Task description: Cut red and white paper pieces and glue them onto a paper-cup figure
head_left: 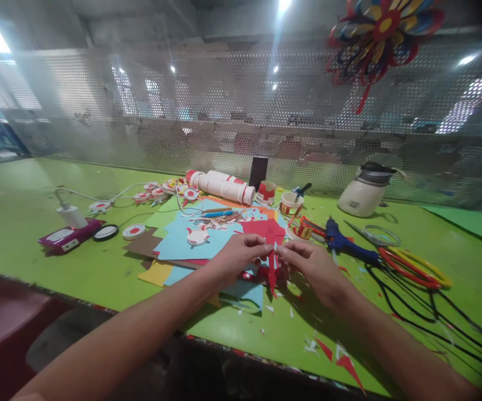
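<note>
Pinching a red paper strip [271, 271] between their fingertips, the left hand [236, 257] and right hand [311, 264] meet above the coloured sheets [191, 242] near the desk's [24, 206] front edge. Glue gun [343, 242] and scissors [408, 267] lie right. No writing is legible.

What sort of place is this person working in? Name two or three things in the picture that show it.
Probably a paper-craft workbench in a workshop. Coloured paper sheets cover the green table, a blue glue gun and scissors lie nearby, and both hands pinch a red paper strip.
</note>
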`<control>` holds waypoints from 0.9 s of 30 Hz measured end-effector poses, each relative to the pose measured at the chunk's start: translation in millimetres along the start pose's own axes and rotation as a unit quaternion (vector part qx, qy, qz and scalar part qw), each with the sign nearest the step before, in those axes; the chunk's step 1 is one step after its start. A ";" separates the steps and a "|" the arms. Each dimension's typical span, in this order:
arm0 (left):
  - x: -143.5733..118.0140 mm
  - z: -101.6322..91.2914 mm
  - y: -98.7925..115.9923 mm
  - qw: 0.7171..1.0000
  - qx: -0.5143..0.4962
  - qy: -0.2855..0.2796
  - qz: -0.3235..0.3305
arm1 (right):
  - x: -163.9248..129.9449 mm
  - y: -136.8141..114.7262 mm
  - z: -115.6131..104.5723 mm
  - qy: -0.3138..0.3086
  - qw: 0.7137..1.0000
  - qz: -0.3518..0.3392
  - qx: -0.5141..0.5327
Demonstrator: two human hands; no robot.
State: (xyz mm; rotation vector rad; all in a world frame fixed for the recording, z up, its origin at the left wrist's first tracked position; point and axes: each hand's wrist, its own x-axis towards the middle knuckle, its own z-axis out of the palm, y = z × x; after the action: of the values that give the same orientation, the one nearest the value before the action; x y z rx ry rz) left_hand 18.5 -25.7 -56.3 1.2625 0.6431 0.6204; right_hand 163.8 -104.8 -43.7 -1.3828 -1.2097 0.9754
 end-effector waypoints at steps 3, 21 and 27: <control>0.7 -1.1 -2.9 1.000 -0.013 -0.004 -0.010 | 0.0 2.9 2.6 -0.059 0.998 0.025 0.008; 10.1 -16.1 10.6 0.994 0.053 0.069 0.072 | 6.1 6.7 -8.0 0.122 0.991 -0.023 -0.058; -14.4 -56.3 60.3 0.966 -0.009 0.171 0.191 | 20.8 12.5 -36.8 0.208 0.974 -0.079 0.030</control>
State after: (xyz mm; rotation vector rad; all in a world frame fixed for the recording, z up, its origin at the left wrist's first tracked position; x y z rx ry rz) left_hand -36.8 12.2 -6.2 1.2843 0.6788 1.1807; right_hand 205.1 -90.5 -49.2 -1.3366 -0.9480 0.5683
